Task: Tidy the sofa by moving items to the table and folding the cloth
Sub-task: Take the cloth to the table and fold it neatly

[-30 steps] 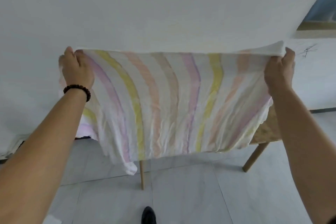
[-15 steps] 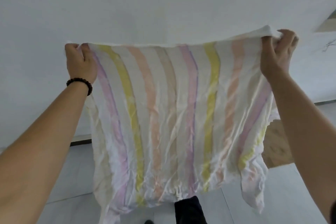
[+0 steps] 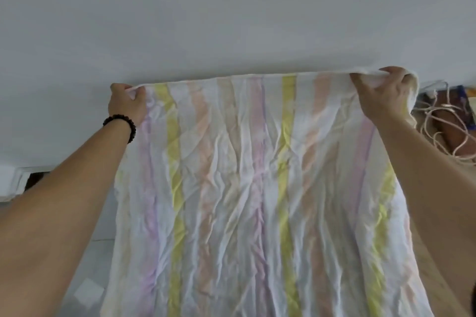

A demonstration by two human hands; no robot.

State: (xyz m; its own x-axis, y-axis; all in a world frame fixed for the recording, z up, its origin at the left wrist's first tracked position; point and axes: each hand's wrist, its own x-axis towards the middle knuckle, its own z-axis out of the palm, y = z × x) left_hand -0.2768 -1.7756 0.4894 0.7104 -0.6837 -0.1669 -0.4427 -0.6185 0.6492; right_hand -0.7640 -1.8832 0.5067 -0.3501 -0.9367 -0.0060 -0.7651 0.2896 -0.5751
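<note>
Hanging from both raised hands, striped cloth spread to full width and dropping out of the bottom of the picture from about 5 to 7 o'clock, wrinkled all over, no fold in it yet. Nearest, two bare forearms running up from 8 and 4 o'clock. Further up at 10 o'clock, left hand closed tight round the top left corner of the cloth, fingers curled in, a dark bead bracelet on the wrist just below. At 2 o'clock, right hand likewise clenched on the top right corner, a bunch of the hem gathered in the fist. Top edge pulled nearly straight between the two grips, slightly higher on the right. Beyond the right hand at 3 o'clock, a wooden table showing past the cloth's edge, with a tangle of pale cords and something darker lying on it, too blurred to name. Furthest back, plain white wall filling the upper half. Sofa not in view, so no telling whether anything is left on it. By judgement: cords on the table suggest at least part of the moving is done; folding only at its opening stage, cloth shaken out and held square, every fold and the laying down still to come.
</note>
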